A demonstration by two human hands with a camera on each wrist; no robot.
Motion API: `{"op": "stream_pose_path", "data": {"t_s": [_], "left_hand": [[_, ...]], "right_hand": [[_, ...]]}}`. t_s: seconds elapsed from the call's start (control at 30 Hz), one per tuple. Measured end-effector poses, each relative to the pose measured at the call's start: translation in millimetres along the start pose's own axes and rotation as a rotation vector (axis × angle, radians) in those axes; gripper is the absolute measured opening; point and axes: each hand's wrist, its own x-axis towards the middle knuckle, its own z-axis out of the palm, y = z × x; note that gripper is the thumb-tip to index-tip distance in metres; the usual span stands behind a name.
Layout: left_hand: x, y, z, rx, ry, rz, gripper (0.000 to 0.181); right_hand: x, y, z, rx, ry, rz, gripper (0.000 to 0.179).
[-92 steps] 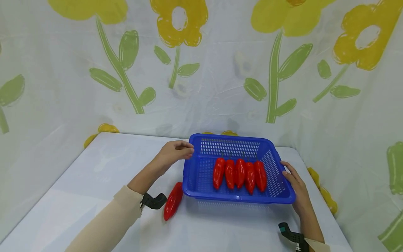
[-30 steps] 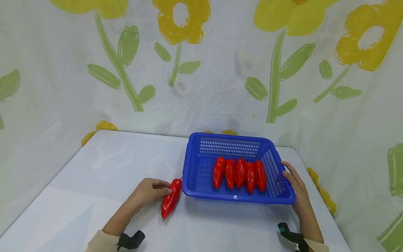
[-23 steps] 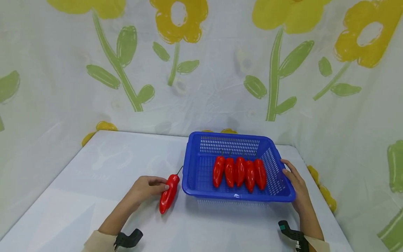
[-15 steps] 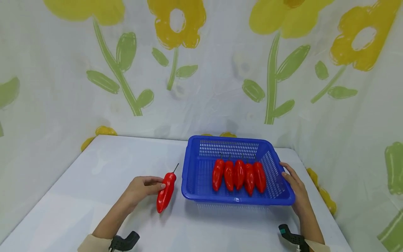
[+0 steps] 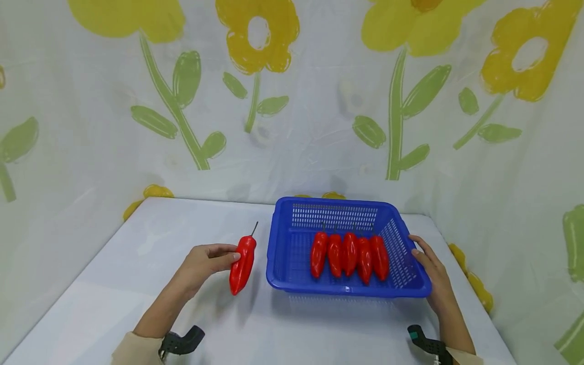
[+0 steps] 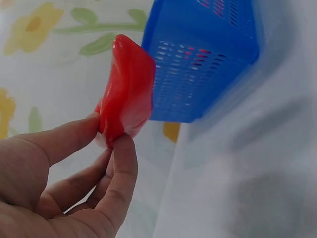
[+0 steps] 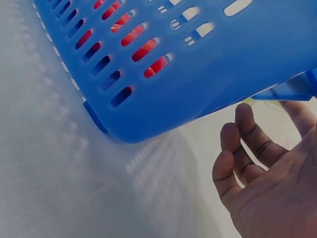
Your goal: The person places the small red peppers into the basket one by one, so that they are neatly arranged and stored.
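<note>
My left hand (image 5: 201, 266) pinches a red chili pepper (image 5: 242, 266) between thumb and fingers, raised above the table just left of the blue basket (image 5: 347, 290). The pepper's thin stem points up and away. In the left wrist view, the red chili (image 6: 126, 89) has its tip toward the camera. Inside the basket, several red peppers (image 5: 349, 253) lie side by side in a row, stems toward the back. My right hand (image 5: 435, 279) holds the basket's right rim, index finger and thumb at the edge. Its other fingers (image 7: 233, 171) are loosely bent below the rim in the right wrist view.
A white table (image 5: 150, 243) carries the basket. Behind and at the sides hangs a white curtain (image 5: 315, 126) with yellow flowers and green leaves. Dark wrist devices (image 5: 182, 342) are strapped to both forearms. Bare basket floor shows left of the pepper row.
My left hand moved from the basket's left rim down to the loose pepper, took it and raised it off the table. The right hand and the basket have stayed in place.
</note>
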Motion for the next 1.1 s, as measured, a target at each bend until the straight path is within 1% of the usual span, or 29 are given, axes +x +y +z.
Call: {"op": "stream_pose_path", "data": {"t_s": [0.13, 0.3, 0.43, 0.57, 0.7, 0.9, 1.1], "left_hand": [[3.5, 9.7, 1.0, -0.014, -0.005, 0.013, 0.049], [13.2, 26.7, 9.0, -0.035, -0.031, 0.032, 0.044], [19.2, 37.6, 14.9, -0.045, -0.052, 0.055, 0.042], [24.5, 44.6, 20.3, -0.051, -0.062, 0.063, 0.041], [30.3, 50.5, 27.7, -0.055, -0.075, 0.071, 0.039], [37.8, 61.4, 40.0, -0.058, -0.083, 0.101, 0.039], [42.8, 72.3, 54.4, -0.012, -0.078, 0.117, 0.039]], "right_hand": [[0.6, 0, 1, -0.005, -0.004, -0.01, 0.06], [0.8, 0, -3, -0.017, 0.002, 0.002, 0.06], [0.7, 1, -2, 0.003, 0.009, 0.014, 0.061], [2.1, 2, 1, 0.029, 0.004, 0.01, 0.061], [2.8, 2, 1, 0.022, 0.006, 0.007, 0.061], [3.8, 3, 0, 0.016, 0.012, 0.015, 0.062], [3.5, 2, 1, 0.028, 0.01, 0.018, 0.063]]}}
